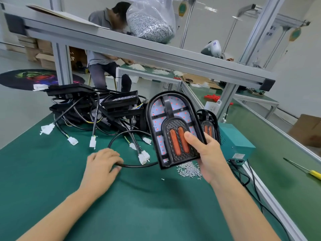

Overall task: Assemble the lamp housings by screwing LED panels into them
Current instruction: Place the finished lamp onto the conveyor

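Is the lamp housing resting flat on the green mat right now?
No, the right hand holds the lamp housing tilted up above the green mat, with its thumb on the orange lens.

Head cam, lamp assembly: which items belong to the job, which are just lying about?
Job:
lamp housing in right hand
black cable under left hand
loose screws
pile of housings

Lying about:
yellow screwdriver
teal box
bag of screws

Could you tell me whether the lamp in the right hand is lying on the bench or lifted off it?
Lifted. The right hand holds the lamp tilted above the green bench, with loose screws visible beneath its lower edge.
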The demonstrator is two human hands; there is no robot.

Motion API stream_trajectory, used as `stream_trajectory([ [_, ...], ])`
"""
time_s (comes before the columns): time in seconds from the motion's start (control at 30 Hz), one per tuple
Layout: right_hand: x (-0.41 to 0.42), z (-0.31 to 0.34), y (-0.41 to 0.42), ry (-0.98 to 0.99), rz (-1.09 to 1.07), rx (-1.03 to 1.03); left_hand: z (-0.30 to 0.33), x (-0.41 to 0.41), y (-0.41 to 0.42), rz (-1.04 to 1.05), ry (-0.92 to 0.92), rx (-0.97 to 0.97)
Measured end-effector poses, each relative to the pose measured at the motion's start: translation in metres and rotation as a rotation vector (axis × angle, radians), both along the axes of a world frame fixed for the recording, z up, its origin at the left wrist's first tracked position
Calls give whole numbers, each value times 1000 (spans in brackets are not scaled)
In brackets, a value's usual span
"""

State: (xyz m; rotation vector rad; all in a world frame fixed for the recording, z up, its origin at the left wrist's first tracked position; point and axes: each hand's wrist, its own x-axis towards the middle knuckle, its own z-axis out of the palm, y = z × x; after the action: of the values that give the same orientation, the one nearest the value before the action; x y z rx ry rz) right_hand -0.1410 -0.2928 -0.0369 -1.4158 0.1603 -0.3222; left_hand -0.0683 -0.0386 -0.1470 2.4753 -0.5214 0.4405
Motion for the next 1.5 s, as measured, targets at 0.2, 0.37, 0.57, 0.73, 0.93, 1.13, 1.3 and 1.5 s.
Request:
stream_trajectory([
  [0.2,2,-6,1,54,49,33,19,20,-4,231,273,-340],
  [0.37,5,-17,3,82,15,10,44,17,-11,70,659,-1104],
  [0.57,8,-33,17,58,3,-40,72,11,-15,-291,744,-1448],
  [0.73,9,-41,37,-12,50,-99,82,-3,-37,-451,571,-1197],
  [0.93,5,-43,41,-85,108,-244,77,-1,-35,-395,568,-1242],
  [1.13,14,-22,26,-127,130,-290,87,1,-27,-549,541,-1137],
  [1.3,37,-19,3,-25,4,-805,103,-8,-26,-763,563,-896],
  [1.5,60,-17,-4,28,-71,-825,116,-11,-31,-826,597,-819],
])
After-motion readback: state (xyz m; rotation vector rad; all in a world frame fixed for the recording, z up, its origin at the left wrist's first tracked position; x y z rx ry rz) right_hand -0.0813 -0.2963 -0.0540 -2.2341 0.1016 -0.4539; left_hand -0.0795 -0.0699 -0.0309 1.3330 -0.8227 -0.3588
